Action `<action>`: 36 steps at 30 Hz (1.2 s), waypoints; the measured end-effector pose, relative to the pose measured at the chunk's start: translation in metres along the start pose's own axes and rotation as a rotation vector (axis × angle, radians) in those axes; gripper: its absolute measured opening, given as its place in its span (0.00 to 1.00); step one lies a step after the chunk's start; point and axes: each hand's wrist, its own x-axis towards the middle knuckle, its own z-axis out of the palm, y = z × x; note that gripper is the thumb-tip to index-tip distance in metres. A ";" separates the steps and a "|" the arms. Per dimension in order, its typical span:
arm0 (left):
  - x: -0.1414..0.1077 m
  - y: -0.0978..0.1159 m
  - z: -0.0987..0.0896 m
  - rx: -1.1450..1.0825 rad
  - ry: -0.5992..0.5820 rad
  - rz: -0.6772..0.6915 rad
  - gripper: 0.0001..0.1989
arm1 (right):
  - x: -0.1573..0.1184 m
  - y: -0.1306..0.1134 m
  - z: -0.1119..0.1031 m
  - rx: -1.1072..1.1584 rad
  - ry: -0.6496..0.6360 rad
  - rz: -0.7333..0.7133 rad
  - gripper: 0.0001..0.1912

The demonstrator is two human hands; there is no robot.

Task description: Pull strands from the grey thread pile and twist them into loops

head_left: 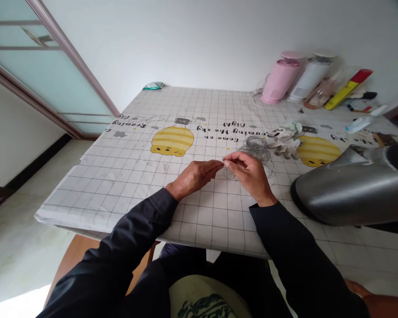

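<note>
My left hand (199, 174) and my right hand (250, 174) meet fingertip to fingertip just above the table, both in a pinch. A tiny dark bit shows between the fingertips, too small to name. Right behind my right hand lies a loose tangle of thin dark wire or thread (257, 146), partly hidden by that hand. Some fine loops spread out beside and below my right fingers. Beyond the tangle, to the right, rests a crumpled pair of soiled whitish gloves (285, 143).
A large dark metal container (354, 190) lies at the right. Along the back right stand a pink cylinder (281, 79), a white cylinder (310, 79), a bottle (320, 93) and a yellow-red box (346, 90). A green packet (154, 86) lies at the back left of the checked tablecloth (119, 176).
</note>
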 end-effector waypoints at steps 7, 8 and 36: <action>-0.004 0.002 -0.002 0.100 0.060 0.027 0.13 | -0.001 0.011 0.007 0.147 0.043 0.069 0.10; -0.005 0.002 -0.002 0.122 0.065 0.034 0.13 | -0.001 0.012 0.009 0.171 0.058 0.072 0.10; -0.012 0.003 0.007 0.191 0.105 -0.025 0.21 | -0.008 0.010 0.021 0.287 0.114 0.264 0.22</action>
